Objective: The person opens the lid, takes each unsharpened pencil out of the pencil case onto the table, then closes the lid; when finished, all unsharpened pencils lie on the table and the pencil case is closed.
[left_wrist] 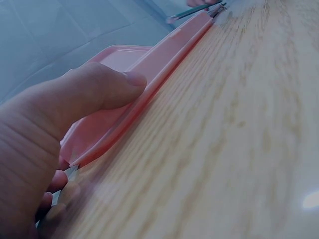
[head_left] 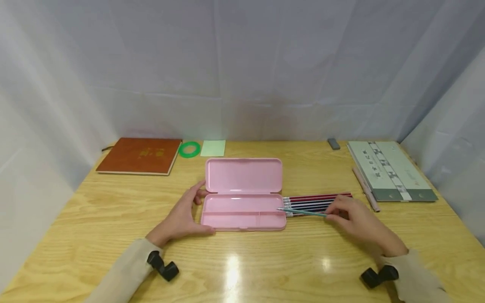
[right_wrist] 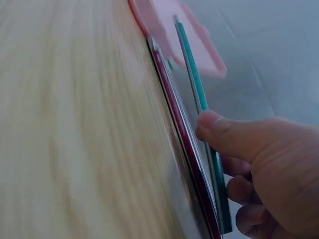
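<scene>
A pink pencil case (head_left: 242, 212) lies opened on the table, its lid (head_left: 244, 175) tipped back behind it. My left hand (head_left: 185, 214) holds the case's left end, thumb at the front edge and fingers round the back corner. Between thumb and fingers, my right hand (head_left: 352, 216) pinches a green pencil (right_wrist: 197, 89). That pencil is raised over a row of pencils (head_left: 310, 200), red and dark ones among them. Its far end overlaps the case's right edge in the head view. The row lies against the right side of the case.
A brown notebook (head_left: 140, 155), green tape roll (head_left: 189, 149) and pale green sticky notes (head_left: 213, 148) lie at the back left. A grey eraser (head_left: 334, 144), a pale pen (head_left: 365, 189) and a green-grey notebook (head_left: 390, 170) are at the right. White cloth (head_left: 242, 71) hangs behind the table.
</scene>
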`<act>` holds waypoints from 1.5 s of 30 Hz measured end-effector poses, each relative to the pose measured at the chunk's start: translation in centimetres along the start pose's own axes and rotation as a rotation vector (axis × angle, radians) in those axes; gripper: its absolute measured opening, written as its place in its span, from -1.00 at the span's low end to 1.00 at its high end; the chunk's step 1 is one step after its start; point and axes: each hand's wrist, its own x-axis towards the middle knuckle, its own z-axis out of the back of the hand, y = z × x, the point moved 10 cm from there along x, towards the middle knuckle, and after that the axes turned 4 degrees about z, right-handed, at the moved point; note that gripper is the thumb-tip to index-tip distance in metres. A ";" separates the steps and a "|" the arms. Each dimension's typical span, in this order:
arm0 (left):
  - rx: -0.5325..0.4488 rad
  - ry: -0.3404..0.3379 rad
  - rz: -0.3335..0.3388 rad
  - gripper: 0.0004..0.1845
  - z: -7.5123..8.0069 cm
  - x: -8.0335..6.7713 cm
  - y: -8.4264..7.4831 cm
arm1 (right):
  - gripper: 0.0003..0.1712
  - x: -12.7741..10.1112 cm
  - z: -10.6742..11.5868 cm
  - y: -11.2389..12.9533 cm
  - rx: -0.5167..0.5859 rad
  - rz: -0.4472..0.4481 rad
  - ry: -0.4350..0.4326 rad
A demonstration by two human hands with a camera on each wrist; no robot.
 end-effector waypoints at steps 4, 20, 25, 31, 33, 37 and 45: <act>-0.008 0.006 0.009 0.35 -0.2 0.1 0.1 | -0.85 -2.5 1.4 -1.7 0.034 -0.032 -0.001; -0.009 0.005 -0.020 0.32 0.0 0.0 -0.2 | -0.74 -0.1 -1.4 -1.0 -0.004 -0.077 0.078; -0.020 0.005 -0.010 0.32 0.0 0.0 -0.1 | -0.79 1.7 -2.9 -0.5 -0.006 -0.120 0.124; -0.020 0.006 -0.015 0.33 0.0 0.0 -0.2 | -0.88 5.6 -4.5 0.1 0.047 -0.129 0.128; -0.020 0.009 -0.007 0.34 -0.1 0.1 -0.1 | -0.76 7.2 -4.7 0.4 0.058 -0.108 0.101; -0.022 0.014 -0.001 0.34 -0.1 0.0 -0.1 | -0.46 9.7 -5.1 0.0 0.153 -0.134 0.025; -0.025 0.013 0.050 0.40 0.2 -0.1 0.3 | -0.49 10.6 -6.6 -2.0 0.693 -0.349 -0.011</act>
